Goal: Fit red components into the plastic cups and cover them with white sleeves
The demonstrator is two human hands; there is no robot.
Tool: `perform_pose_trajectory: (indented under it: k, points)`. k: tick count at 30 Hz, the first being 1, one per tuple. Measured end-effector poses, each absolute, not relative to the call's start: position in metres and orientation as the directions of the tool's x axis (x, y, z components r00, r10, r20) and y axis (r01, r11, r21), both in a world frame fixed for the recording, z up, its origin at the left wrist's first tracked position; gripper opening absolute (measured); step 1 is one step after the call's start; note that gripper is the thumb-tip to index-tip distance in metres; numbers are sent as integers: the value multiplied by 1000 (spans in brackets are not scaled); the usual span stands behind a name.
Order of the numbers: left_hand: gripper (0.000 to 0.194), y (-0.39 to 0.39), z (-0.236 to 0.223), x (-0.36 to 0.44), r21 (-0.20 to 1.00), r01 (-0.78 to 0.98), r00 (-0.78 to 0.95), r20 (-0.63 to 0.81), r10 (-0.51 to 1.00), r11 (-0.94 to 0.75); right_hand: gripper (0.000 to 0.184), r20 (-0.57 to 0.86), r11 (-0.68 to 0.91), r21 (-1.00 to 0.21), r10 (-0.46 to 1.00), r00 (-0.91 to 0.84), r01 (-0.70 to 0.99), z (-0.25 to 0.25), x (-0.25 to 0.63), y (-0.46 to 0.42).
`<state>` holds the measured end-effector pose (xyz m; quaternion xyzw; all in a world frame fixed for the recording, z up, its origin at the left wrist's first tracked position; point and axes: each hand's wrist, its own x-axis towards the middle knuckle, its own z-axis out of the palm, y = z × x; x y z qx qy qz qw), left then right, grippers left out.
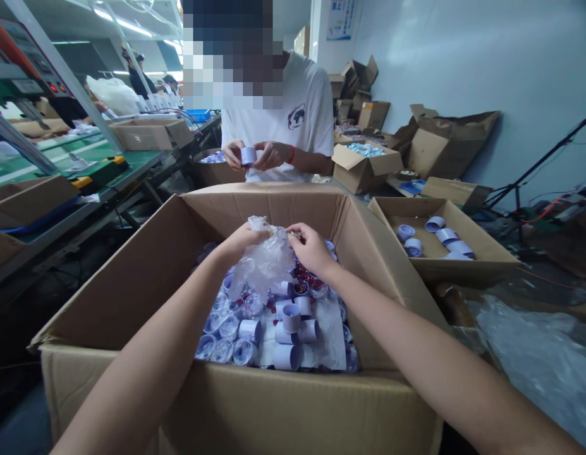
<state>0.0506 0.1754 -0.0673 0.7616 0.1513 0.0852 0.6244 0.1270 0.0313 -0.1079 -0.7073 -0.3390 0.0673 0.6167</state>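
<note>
A crumpled clear plastic bag point(263, 264) hangs from my left hand point(248, 237), whose fingers are closed on its top. Beside it, my right hand point(308, 245) is pinched, thumb and fingers together near the bag's edge; what lies between them is too small to make out. Both hands are over a large open cardboard box point(145, 278). Inside it lie many pale lilac cylindrical cups point(291, 318), several wrapped in clear plastic. Small shiny red pieces point(302, 275) are scattered among the cups, and a white sheet point(331, 332) lies under some of them.
Across the box stands a person in a white shirt point(299, 95), holding a lilac cup point(248, 156) in both hands. A shallow carton point(416, 215) with several cups is at the right, above clear plastic sheeting point(534, 347). A green conveyor point(131, 161) runs along the left.
</note>
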Motion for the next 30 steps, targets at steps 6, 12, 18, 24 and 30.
perform_pose_trajectory:
  k: [6, 12, 18, 24, 30]
  points:
    - [16, 171, -75, 62, 983, 144, 912, -175, 372, 111, 27, 254, 16, -957, 522, 814, 289, -108, 124, 36]
    - [9, 159, -69, 59, 971, 67, 923, -147, 355, 228, 36, 232, 243, -968, 773, 590, 63, -100, 109, 36]
    - [17, 165, -70, 61, 983, 99, 880, -158, 447, 152, 37, 205, 217, -974, 731, 650, 63, -96, 108, 34]
    - [19, 161, -71, 62, 991, 106, 907, -130, 400, 81, 40, 96, 140, -990, 669, 737, 3, -90, 106, 32]
    - [27, 157, -74, 60, 994, 44, 919, -80, 387, 100, 38, 177, 179, -981, 632, 755, 81, -89, 105, 32]
